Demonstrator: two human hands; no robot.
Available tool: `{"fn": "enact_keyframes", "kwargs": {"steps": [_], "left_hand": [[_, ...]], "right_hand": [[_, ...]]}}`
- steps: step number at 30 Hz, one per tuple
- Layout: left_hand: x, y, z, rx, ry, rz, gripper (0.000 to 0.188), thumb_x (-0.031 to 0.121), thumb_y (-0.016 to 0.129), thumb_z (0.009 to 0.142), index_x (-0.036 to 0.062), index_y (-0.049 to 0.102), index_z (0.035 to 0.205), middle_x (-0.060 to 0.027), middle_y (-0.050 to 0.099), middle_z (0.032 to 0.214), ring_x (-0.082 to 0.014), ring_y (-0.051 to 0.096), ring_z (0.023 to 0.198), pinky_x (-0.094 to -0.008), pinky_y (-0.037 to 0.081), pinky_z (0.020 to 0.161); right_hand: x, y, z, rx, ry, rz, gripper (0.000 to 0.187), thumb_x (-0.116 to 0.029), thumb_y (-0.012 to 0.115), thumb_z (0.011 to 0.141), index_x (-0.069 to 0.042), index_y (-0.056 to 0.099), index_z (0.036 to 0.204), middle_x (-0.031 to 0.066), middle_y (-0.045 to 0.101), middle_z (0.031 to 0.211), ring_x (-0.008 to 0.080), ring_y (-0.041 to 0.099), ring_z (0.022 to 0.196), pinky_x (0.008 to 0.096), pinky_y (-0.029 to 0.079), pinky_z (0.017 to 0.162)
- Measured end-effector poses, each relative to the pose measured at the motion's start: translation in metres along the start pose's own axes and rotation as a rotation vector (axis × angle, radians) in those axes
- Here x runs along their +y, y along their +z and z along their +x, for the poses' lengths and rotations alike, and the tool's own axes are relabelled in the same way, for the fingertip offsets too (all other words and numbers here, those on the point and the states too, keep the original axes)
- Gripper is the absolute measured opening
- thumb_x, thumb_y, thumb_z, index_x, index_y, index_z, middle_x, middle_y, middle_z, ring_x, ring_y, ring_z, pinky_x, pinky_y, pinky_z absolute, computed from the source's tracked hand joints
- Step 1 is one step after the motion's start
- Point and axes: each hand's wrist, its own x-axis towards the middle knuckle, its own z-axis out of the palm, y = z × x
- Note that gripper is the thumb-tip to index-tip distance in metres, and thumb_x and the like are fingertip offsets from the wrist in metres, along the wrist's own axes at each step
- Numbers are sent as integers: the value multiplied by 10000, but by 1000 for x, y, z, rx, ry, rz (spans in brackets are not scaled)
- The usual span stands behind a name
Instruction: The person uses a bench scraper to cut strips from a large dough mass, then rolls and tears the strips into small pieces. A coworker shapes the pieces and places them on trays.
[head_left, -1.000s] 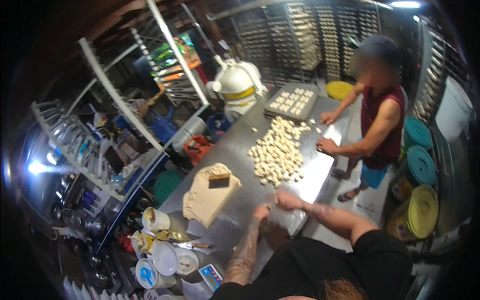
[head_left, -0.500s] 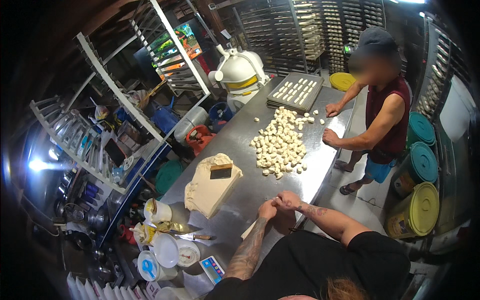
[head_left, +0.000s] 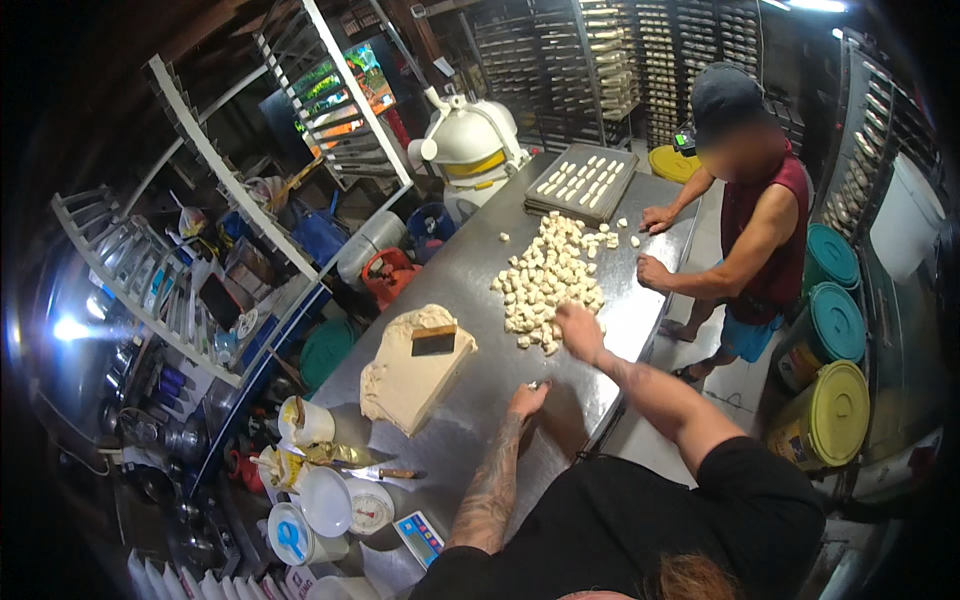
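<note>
My right hand (head_left: 578, 335) reaches over the near edge of a heap of small cut dough pieces (head_left: 550, 265) on the steel table; its fingertips are hard to make out against the dough. Nearer to me, my left hand (head_left: 530, 398) is closed just above the table, with something small at its fingertips that I cannot make out. To the left of it lies a large slab of dough (head_left: 400, 385), with a wooden-handled dough scraper (head_left: 434, 340) resting on top.
Stacked trays (head_left: 590, 180) with shaped dough stand at the table's far end. A co-worker (head_left: 765, 220) leans at the right edge. At the near left are a knife (head_left: 398, 473), a dial scale (head_left: 370, 507), a digital scale (head_left: 418, 540) and tubs (head_left: 305, 420). Lidded buckets (head_left: 838, 410) line the right.
My hands were together over the near table and have parted. The right one has moved forward to the dough heap; the left has stayed near its place. My view has shifted slightly.
</note>
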Motion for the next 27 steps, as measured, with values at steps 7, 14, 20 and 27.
{"fn": "enact_keyframes", "kwargs": {"steps": [7, 14, 20, 27], "left_hand": [[-31, 21, -43, 165, 367, -190, 482, 109, 629, 870, 96, 624, 1352, -192, 729, 1095, -396, 687, 1069, -467, 514, 944], [-36, 28, -46, 47, 60, 152, 358, 240, 683, 880, 12, 719, 1154, -277, 694, 1220, -449, 645, 1188, -509, 518, 1003], [-25, 20, -8, -69, 306, 492, 363, 260, 682, 889, -12, 721, 1127, -257, 716, 1183, -441, 682, 1118, -504, 542, 940], [15, 7, -2, -26, 216, 48, 468, 417, 658, 935, -4, 708, 1130, -234, 738, 1052, -379, 713, 993, -467, 526, 867]], "right_hand": [[-37, 43, -54, -670, 181, 177, 399, -445, 637, 921, -84, 772, 1025, 173, 752, 973, 392, 725, 947, 463, 569, 854], [-65, 82, -93, -723, 388, 309, 527, -501, 479, 992, -59, 765, 1001, 249, 738, 1033, 453, 700, 1006, 521, 545, 917], [-53, 46, -89, -965, 308, 598, 394, -312, 522, 966, -45, 731, 1167, 274, 711, 1119, 464, 670, 1084, 504, 532, 932], [40, 5, 14, 83, -174, -464, 324, -279, 687, 898, -119, 743, 1174, 164, 658, 1203, 385, 665, 1047, 490, 545, 858]]}}
